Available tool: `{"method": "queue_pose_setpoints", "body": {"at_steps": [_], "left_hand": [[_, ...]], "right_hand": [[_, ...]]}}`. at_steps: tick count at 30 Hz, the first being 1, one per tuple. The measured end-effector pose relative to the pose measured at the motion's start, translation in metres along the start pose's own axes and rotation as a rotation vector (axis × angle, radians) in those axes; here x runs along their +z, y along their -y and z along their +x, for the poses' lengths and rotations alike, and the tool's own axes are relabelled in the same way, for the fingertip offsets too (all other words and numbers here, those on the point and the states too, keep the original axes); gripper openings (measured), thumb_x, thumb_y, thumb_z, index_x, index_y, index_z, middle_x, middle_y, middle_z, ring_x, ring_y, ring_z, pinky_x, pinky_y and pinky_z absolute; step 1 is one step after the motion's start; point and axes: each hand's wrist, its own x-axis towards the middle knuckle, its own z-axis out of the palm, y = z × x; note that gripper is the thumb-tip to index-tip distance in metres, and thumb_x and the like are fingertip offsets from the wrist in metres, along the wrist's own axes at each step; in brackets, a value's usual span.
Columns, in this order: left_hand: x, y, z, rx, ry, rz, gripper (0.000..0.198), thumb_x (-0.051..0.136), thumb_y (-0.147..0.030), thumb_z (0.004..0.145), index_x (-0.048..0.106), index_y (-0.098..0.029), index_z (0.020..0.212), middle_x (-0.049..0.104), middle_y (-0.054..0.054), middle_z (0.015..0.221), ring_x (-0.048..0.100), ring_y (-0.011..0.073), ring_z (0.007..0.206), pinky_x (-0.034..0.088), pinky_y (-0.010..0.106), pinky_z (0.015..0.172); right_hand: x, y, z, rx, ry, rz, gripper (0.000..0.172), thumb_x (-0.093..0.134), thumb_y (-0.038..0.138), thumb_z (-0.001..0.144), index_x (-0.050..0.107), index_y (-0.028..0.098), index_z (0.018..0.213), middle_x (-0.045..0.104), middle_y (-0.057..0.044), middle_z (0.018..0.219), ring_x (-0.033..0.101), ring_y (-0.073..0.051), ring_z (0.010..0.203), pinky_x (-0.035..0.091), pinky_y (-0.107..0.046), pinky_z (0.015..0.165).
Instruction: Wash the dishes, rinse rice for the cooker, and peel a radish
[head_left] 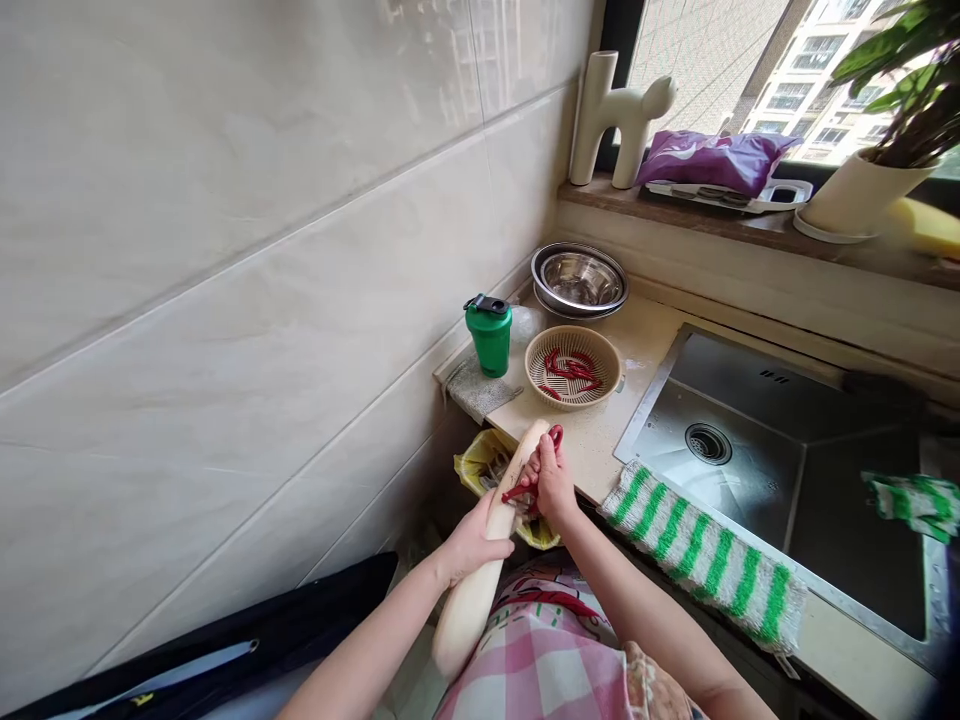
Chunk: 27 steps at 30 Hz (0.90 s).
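Note:
My left hand (pixel 472 545) is wrapped round the middle of a long, pale daikon radish (pixel 469 615). The radish slants away from my body, its thick end close to the pink checked apron (pixel 551 660). In my right hand (pixel 553 485) is a red peeler (pixel 517 492), with its head against the radish's upper part and the handle end showing above my fist. Below both hands stands a bin with a yellow liner (pixel 480 460), with scraps inside. My fingers hide part of the peeler.
On the counter are a beige colander (pixel 574 398) of red chillies, a green shaker cup (pixel 491 340) and nested steel bowls (pixel 581 285). A green-striped cloth (pixel 705 555) hangs over the front edge of the steel sink (pixel 750 490). The tiled wall (pixel 285 300) rises at left.

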Motion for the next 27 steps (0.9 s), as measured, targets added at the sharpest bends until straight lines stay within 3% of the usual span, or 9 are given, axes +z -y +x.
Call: {"method": "queue_pose_setpoints", "body": {"at_steps": [4,8,14,16,18,20,22,24,27], "left_hand": [[-0.001,0.007,-0.01,0.069,0.069,0.02,0.088,0.072,-0.018,0.06,0.035,-0.02,0.14,0.05,0.01,0.135,0.046,0.03,0.119,0.033,0.042,0.103],[-0.008,0.015,-0.024,0.079,0.103,0.057,0.086,0.073,-0.026,0.062,0.035,-0.022,0.139,0.049,0.009,0.135,0.043,0.0313,0.122,0.03,0.043,0.105],[-0.04,0.031,-0.061,-0.009,0.1,0.183,0.083,0.073,-0.024,0.061,0.039,-0.024,0.137,0.048,0.008,0.137,0.04,0.0328,0.126,0.025,0.045,0.109],[-0.051,0.039,-0.075,-0.03,0.056,0.159,0.081,0.074,-0.027,0.061,0.041,-0.025,0.136,0.05,0.008,0.134,0.042,0.0324,0.123,0.03,0.045,0.106],[-0.056,0.044,-0.084,-0.078,0.007,0.062,0.081,0.076,-0.033,0.061,0.041,-0.025,0.134,0.057,0.008,0.119,0.054,0.0292,0.105,0.043,0.043,0.092],[-0.056,0.045,-0.083,-0.112,-0.025,-0.075,0.083,0.077,-0.039,0.061,0.039,-0.026,0.134,0.059,0.006,0.101,0.059,0.0225,0.082,0.048,0.037,0.072],[-0.052,0.041,-0.074,-0.078,-0.023,-0.175,0.086,0.079,-0.04,0.059,0.037,-0.026,0.133,0.057,0.005,0.098,0.059,0.0181,0.073,0.047,0.032,0.064],[-0.047,0.032,-0.057,0.01,0.0,-0.216,0.09,0.081,-0.038,0.057,0.036,-0.024,0.133,0.059,0.006,0.101,0.06,0.0178,0.075,0.047,0.032,0.065],[-0.039,0.019,-0.03,0.112,0.072,-0.221,0.096,0.082,-0.035,0.057,0.031,-0.02,0.137,0.066,0.005,0.087,0.062,0.0195,0.076,0.047,0.033,0.07]], "right_hand": [[-0.013,0.018,0.03,-0.13,-0.085,0.009,0.046,0.067,0.056,0.073,0.034,0.024,0.074,0.034,0.014,0.045,0.031,-0.004,0.034,0.037,-0.016,0.034],[-0.021,0.022,0.045,-0.139,-0.141,0.017,0.047,0.067,0.056,0.072,0.033,0.024,0.073,0.035,0.014,0.046,0.032,-0.005,0.035,0.037,-0.017,0.034],[-0.03,0.02,0.047,-0.214,-0.234,-0.034,0.046,0.065,0.059,0.072,0.036,0.024,0.074,0.039,0.013,0.046,0.036,-0.005,0.035,0.043,-0.019,0.038],[-0.032,0.022,0.041,-0.246,-0.258,-0.045,0.045,0.066,0.058,0.073,0.039,0.023,0.074,0.042,0.012,0.048,0.041,-0.006,0.038,0.047,-0.021,0.043],[-0.031,0.02,0.029,-0.221,-0.214,-0.05,0.041,0.067,0.056,0.073,0.044,0.023,0.078,0.049,0.01,0.054,0.049,-0.008,0.046,0.05,-0.022,0.048],[-0.029,0.013,0.014,-0.15,-0.122,-0.07,0.039,0.069,0.054,0.072,0.048,0.023,0.08,0.055,0.007,0.062,0.057,-0.011,0.056,0.051,-0.023,0.05],[-0.026,0.005,0.001,-0.101,-0.087,-0.067,0.037,0.069,0.053,0.072,0.049,0.023,0.081,0.059,0.005,0.068,0.061,-0.014,0.064,0.052,-0.025,0.052],[-0.025,-0.001,-0.008,-0.102,-0.125,-0.004,0.036,0.069,0.053,0.072,0.049,0.024,0.081,0.06,0.006,0.067,0.063,-0.015,0.067,0.054,-0.028,0.057],[-0.023,-0.001,-0.009,-0.107,-0.175,0.148,0.035,0.068,0.053,0.073,0.049,0.025,0.081,0.058,0.007,0.063,0.062,-0.015,0.064,0.057,-0.034,0.068]]}}
